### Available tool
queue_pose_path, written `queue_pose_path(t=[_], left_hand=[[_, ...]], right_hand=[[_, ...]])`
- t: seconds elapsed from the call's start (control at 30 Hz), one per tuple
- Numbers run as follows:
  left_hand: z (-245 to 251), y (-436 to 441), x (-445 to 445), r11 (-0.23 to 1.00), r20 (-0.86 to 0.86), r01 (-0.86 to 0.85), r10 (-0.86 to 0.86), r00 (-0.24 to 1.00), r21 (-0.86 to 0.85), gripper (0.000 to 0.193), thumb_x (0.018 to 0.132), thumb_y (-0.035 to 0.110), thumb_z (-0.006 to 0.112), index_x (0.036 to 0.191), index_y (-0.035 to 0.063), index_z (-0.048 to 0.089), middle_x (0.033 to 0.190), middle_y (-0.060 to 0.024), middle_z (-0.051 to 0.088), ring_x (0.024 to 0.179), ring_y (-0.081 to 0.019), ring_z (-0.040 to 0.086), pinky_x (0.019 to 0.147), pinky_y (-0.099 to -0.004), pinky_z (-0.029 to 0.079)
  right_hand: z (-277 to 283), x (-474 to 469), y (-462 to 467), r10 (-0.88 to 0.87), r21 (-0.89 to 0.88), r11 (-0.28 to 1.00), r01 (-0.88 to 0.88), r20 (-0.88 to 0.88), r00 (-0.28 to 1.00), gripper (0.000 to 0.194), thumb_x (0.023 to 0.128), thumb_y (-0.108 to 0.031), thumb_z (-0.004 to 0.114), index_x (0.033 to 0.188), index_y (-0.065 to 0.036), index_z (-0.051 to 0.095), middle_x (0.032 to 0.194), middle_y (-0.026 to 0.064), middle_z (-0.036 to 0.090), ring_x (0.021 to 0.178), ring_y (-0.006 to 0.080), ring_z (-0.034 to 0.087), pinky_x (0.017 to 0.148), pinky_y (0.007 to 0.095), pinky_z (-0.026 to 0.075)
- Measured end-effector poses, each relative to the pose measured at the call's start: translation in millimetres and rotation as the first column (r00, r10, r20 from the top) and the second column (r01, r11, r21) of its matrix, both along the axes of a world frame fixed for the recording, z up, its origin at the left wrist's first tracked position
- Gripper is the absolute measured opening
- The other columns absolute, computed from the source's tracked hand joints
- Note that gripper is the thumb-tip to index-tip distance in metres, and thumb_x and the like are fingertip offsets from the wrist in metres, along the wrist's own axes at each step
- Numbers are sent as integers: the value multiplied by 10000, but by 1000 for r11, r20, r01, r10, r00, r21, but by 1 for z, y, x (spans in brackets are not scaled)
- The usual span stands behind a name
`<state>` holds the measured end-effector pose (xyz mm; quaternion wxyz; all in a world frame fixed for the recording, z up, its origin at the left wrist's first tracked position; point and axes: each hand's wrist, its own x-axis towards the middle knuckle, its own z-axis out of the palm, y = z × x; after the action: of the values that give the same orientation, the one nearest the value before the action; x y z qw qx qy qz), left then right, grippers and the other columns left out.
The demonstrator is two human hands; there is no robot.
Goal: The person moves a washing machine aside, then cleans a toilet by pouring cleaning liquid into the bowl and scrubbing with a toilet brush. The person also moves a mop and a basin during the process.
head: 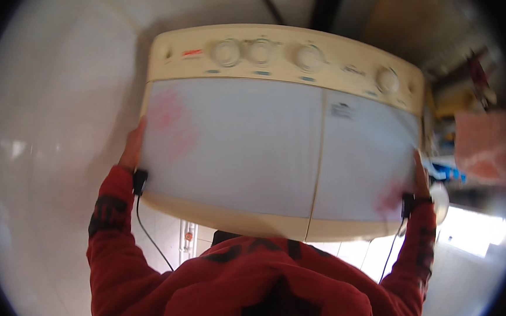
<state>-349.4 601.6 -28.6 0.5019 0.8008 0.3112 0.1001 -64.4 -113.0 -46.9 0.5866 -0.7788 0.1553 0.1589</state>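
Observation:
A twin-tub washing machine [236, 148] fills the view just in front of my body. Its cream control panel [285, 72] with several round knobs lies along the far edge. Two pale blue-grey lids cover the top, a wide left lid [246, 122] and a narrower right lid [362, 165]. Against the machine's left side presses my left hand [133, 144], its fingers mostly hidden beyond the edge. My right hand [420, 175] grips the opposite side, fingertips also partly hidden. Small black devices [140, 182] with cables sit at both wrists.
A pale wall [62, 122] rises close on the left. At right stand a pink panel [482, 145], a blue-and-white item [448, 170] and blurred clutter. White pipes with a red valve knob [189, 236] run below the machine's near edge. A dark hose or cable [268, 2] lies behind.

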Motion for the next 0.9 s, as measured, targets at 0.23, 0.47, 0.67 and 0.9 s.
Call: queue_pose_path(t=[0.23, 0.47, 0.67, 0.9], left_hand=[[5, 13, 16, 969, -102, -174, 158, 982, -177, 623, 799, 585, 522, 862, -29, 608, 710, -18, 551, 619, -109, 506, 562, -272, 417], [-2, 14, 29, 924, -129, -270, 243, 961, -272, 626, 799, 585, 526, 892, -29, 603, 754, -28, 564, 666, -118, 518, 583, -282, 429], [22, -7, 27, 962, -107, -109, 85, 991, -251, 558, 879, 512, 446, 985, -15, 595, 816, -36, 572, 706, -105, 524, 615, -279, 445], [34, -15, 38, 933, 35, 143, -140, 990, -329, 542, 940, 426, 322, 1244, -5, 445, 1121, -68, 554, 985, -137, 521, 850, -276, 420]], right_hand=[[-5, 13, -3, -24, -181, 983, 23, -1, 1000, 741, 776, -628, 513, 1153, 9, 554, 1036, 68, 574, 914, 156, 503, 799, 257, 401], [-15, 22, -6, -45, -218, 974, 54, 45, 998, 747, 759, -634, 532, 1115, 22, 558, 921, 66, 588, 804, 154, 523, 720, 286, 430], [-24, 26, -10, 18, -63, 998, -15, 42, 999, 569, 840, -499, 526, 1074, 16, 581, 856, 30, 573, 756, 118, 515, 694, 251, 433], [-23, 3, 2, 140, -112, 988, -111, 310, 940, 461, 851, -452, 542, 937, -11, 644, 758, 6, 586, 673, 76, 516, 603, 266, 432]])
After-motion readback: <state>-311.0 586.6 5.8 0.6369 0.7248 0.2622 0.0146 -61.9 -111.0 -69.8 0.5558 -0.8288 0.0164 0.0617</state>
